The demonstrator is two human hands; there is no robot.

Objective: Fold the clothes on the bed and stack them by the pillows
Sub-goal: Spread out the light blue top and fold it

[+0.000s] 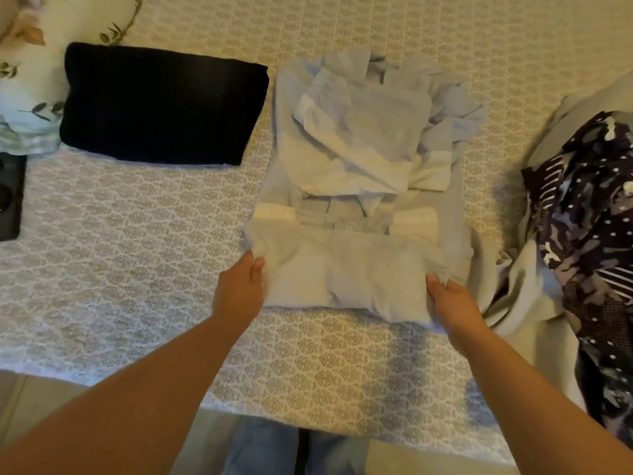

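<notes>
Pale blue-grey garment point(356, 207) lies mid-bed, long axis running away from the person toward the far side of the bed. Near end is folded into a flat band; far end is bunched, with lighter cream-white panels showing. Looks like a shirt or trousers, can't tell which.

Left hand point(241, 286) pinches the near-left corner of the folded band, thumb on top, fingers under the cloth. Right hand point(452, 303) grips the near-right corner the same way, thumb on top. Both forearms reach in from the near edge of the bed.

Folded black garment point(161, 104) lies flat to the left, long axis roughly left-right, its left end touching the leaf-print pillow point(24, 108). It sits well apart from the blue-grey garment.

Unfolded pile at right: dark patterned garment point(592, 207) with white dots and stripes, on top of a plain grey cloth point(524, 303).

Surface: bedspread point(120, 262) in cream with a repeating grey lattice print. Dark flat object point(10, 197) at left edge, cut off by frame, can't identify. Beige floor point(37, 395) below the bed edge; the person's jeans point(260, 447) show at bottom centre.
</notes>
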